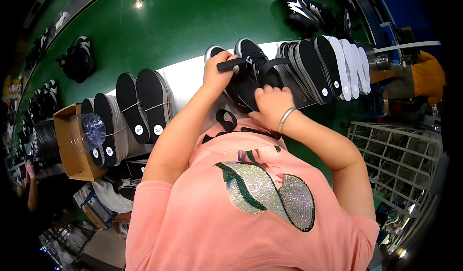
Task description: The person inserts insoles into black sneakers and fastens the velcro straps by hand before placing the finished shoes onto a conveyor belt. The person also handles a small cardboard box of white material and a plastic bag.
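Shoe in work: low black laced shoe with a rounded, silver-edged toe (250,47), at the centre of the clock; toe to 12, heel to 6, toward the person.
Left hand: narrow, at 9–10 o'clock; thumb and fingers of the left hand (218,73) pinch a flat black flexible strip (224,65).
Right hand: curled, at 5 o'clock; the right hand (276,103) is against the heel end. Whether it grips or only presses, cannot tell.
Insole stacks: black foot-shaped insoles with grey edges (312,71) at 3, white foot-shaped insoles (347,68) beyond; string-tied black insole bundle (153,95) at 8.
Strip risk: may slip or twist if the pinch loosens or the pull goes sideways, in my judgement.
Stack risk: a right elbow or wrist swung toward 3 could topple the leaning insoles.
Hidden: right fingertips, shoe interior; the left hand covers much of a second black shoe with a silver-edged toe (211,51).
Unclear: where the strip's far end joins, if anywhere; dark parts merge near the heel.
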